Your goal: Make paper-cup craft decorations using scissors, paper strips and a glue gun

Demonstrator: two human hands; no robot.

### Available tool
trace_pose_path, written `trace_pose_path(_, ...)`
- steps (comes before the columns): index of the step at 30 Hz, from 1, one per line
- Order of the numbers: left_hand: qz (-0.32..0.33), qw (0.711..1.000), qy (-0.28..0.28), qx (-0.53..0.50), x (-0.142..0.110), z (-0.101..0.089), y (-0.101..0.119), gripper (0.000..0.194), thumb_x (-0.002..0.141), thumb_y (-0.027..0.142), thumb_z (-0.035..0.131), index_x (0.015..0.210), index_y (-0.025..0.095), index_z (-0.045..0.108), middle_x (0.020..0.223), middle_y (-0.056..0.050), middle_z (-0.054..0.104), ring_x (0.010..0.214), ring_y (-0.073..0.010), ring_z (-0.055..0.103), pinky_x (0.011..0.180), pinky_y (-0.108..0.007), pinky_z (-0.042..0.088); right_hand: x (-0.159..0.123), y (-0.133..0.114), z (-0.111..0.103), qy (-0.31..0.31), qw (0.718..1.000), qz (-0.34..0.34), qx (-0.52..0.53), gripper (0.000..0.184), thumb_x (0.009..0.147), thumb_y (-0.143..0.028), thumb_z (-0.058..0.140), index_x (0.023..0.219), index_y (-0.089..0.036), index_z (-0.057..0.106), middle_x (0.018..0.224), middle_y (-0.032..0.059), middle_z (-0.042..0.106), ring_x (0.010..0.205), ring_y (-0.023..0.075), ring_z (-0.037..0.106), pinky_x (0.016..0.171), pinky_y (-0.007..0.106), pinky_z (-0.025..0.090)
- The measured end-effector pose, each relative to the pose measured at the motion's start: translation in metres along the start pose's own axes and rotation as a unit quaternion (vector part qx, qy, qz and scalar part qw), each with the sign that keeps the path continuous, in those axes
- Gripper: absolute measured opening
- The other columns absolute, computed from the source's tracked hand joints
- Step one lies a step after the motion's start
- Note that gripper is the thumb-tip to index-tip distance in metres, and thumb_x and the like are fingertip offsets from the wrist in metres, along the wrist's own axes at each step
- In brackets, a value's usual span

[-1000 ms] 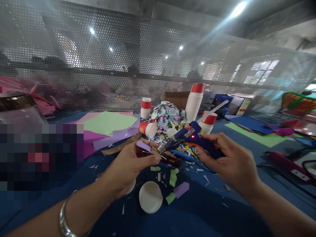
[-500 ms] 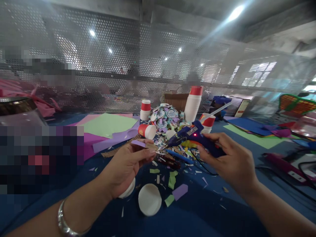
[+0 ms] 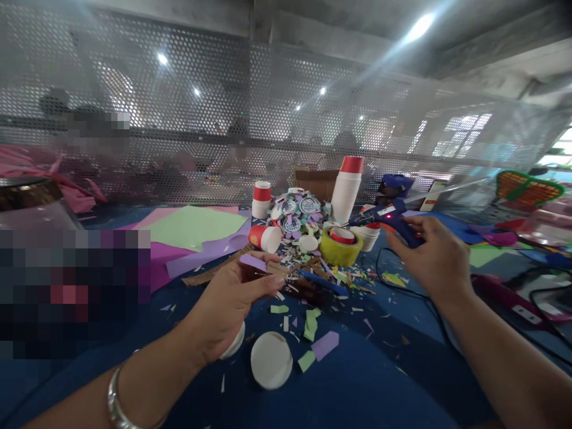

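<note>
My left hand (image 3: 226,301) pinches a small purple paper piece (image 3: 252,263) and a brown cardboard scrap (image 3: 277,270) between thumb and fingers, above the littered table. Held in my right hand (image 3: 435,259) is a blue glue gun (image 3: 382,214) with a lit red light. Its nozzle points left, over a yellow tape roll (image 3: 337,253) that has a red paper cup (image 3: 342,235) inside it. The glue gun and the purple piece are well apart. Below my left hand lies a white paper disc or cup (image 3: 271,360), and another is partly hidden behind my wrist.
Behind the scraps are a heap of paper-decorated discs (image 3: 297,208) and a tall stack of paper cups (image 3: 347,190). Coloured sheets (image 3: 196,226) lie left. A black cable (image 3: 415,292) runs right toward a purple power strip (image 3: 513,304). Perforated metal screen (image 3: 201,119) stands behind.
My right hand has drawn the glue gun up and right, away from the paper in my left hand. The tape roll shows in full. My left hand has barely moved.
</note>
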State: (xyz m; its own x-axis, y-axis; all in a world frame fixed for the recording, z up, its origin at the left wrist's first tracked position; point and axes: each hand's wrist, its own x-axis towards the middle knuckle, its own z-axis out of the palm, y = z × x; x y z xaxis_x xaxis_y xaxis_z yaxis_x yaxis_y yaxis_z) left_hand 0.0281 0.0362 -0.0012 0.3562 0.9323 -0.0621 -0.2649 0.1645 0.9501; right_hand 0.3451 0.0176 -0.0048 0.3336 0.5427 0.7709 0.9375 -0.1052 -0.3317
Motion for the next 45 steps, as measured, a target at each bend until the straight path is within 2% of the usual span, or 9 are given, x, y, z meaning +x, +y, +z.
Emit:
trace_pose_path(10, 0.008, 0.999, -0.018, 0.032, -0.001, 0.000, 0.001, 0.037, 0.066, 0.021, 0.083, 0.098, 0.018, 0.065, 0.085, 0.001, 0.066, 0.081, -0.0137, 0.053, 0.071, -0.025, 0.041, 0.002, 0.009, 0.025, -0.067, 0.997, -0.045, -0.017, 0.030, 0.079, -0.041, 0.065, 0.097, -0.018, 0.064, 0.094, 0.0127, 0.071, 0.085, 0.0316, 0.066, 0.075, 0.043, 0.049)
trace_pose_path(14, 0.012, 0.999, -0.014, 0.030, 0.001, 0.000, -0.001, 0.037, 0.063, 0.019, 0.084, 0.095, 0.017, 0.065, 0.085, 0.000, 0.066, 0.081, -0.0136, 0.056, 0.069, -0.025, 0.043, -0.004, 0.000, 0.015, 0.005, 0.991, -0.119, -0.059, 0.025, 0.085, -0.039, 0.059, 0.096, -0.018, 0.065, 0.094, 0.0143, 0.069, 0.093, 0.0340, 0.061, 0.083, 0.048, 0.046)
trace_pose_path(17, 0.011, 0.999, -0.020, 0.028, 0.002, 0.000, -0.001, 0.037, 0.064, 0.018, 0.084, 0.097, 0.016, 0.066, 0.084, -0.001, 0.067, 0.080, -0.0132, 0.057, 0.069, -0.024, 0.044, -0.014, -0.014, 0.007, 0.023, 0.987, -0.161, -0.006, 0.021, 0.087, -0.037, 0.058, 0.092, -0.018, 0.066, 0.091, 0.0119, 0.068, 0.088, 0.0295, 0.061, 0.085, 0.045, 0.046)
trace_pose_path(20, 0.005, 1.000, -0.015, 0.020, 0.002, -0.001, 0.000, 0.036, 0.064, 0.017, 0.085, 0.095, 0.015, 0.067, 0.083, 0.000, 0.066, 0.078, -0.0119, 0.058, 0.070, -0.023, 0.045, -0.026, -0.034, 0.000, -0.140, 0.971, -0.144, 0.130, 0.017, 0.087, -0.035, 0.059, 0.083, -0.020, 0.066, 0.078, 0.0050, 0.066, 0.067, 0.0194, 0.060, 0.065, 0.032, 0.048)
trace_pose_path(22, 0.007, 1.000, -0.017, 0.016, 0.002, -0.001, 0.000, 0.036, 0.064, 0.017, 0.085, 0.095, 0.016, 0.067, 0.083, 0.001, 0.067, 0.078, -0.0120, 0.059, 0.070, -0.023, 0.045, -0.034, -0.047, -0.003, -0.307, 0.922, -0.165, 0.170, 0.019, 0.089, -0.036, 0.058, 0.086, -0.020, 0.067, 0.081, 0.0041, 0.067, 0.068, 0.0173, 0.060, 0.063, 0.029, 0.047)
trace_pose_path(24, 0.014, 1.000, -0.021, 0.018, 0.003, -0.001, 0.000, 0.036, 0.064, 0.018, 0.084, 0.095, 0.016, 0.067, 0.086, 0.000, 0.067, 0.081, -0.0129, 0.059, 0.070, -0.024, 0.045, -0.040, -0.059, -0.007, -0.411, 0.868, -0.203, 0.190, 0.019, 0.089, -0.038, 0.061, 0.089, -0.020, 0.067, 0.084, 0.0040, 0.067, 0.075, 0.0177, 0.061, 0.067, 0.029, 0.047)
trace_pose_path(26, 0.017, 0.999, -0.024, 0.020, 0.003, -0.002, -0.002, 0.035, 0.065, 0.018, 0.084, 0.095, 0.017, 0.067, 0.087, 0.000, 0.067, 0.081, -0.0131, 0.058, 0.070, -0.024, 0.045, -0.044, -0.068, -0.009, -0.458, 0.836, -0.226, 0.201, 0.019, 0.086, -0.038, 0.065, 0.092, -0.020, 0.067, 0.088, 0.0049, 0.067, 0.081, 0.0191, 0.060, 0.072, 0.031, 0.047)
trace_pose_path(30, 0.015, 0.999, -0.040, 0.014, 0.003, -0.003, -0.005, 0.031, 0.066, 0.019, 0.084, 0.093, 0.018, 0.068, 0.084, 0.001, 0.065, 0.077, -0.0113, 0.056, 0.069, -0.023, 0.043, -0.049, -0.076, -0.011, -0.512, 0.796, -0.245, 0.210, 0.023, 0.081, -0.039, 0.072, 0.093, -0.019, 0.067, 0.091, 0.0053, 0.065, 0.084, 0.0201, 0.058, 0.073, 0.031, 0.046)
trace_pose_path(45, 0.000, 0.999, -0.048, 0.001, 0.001, -0.005, -0.008, 0.034, 0.065, 0.019, 0.085, 0.095, 0.019, 0.068, 0.082, 0.002, 0.065, 0.076, -0.0103, 0.056, 0.072, -0.023, 0.044, -0.052, -0.085, -0.020, -0.587, 0.745, -0.214, 0.235, 0.021, 0.088, -0.039, 0.065, 0.085, -0.019, 0.062, 0.085, 0.0019, 0.061, 0.076, 0.0150, 0.054, 0.068, 0.026, 0.043)
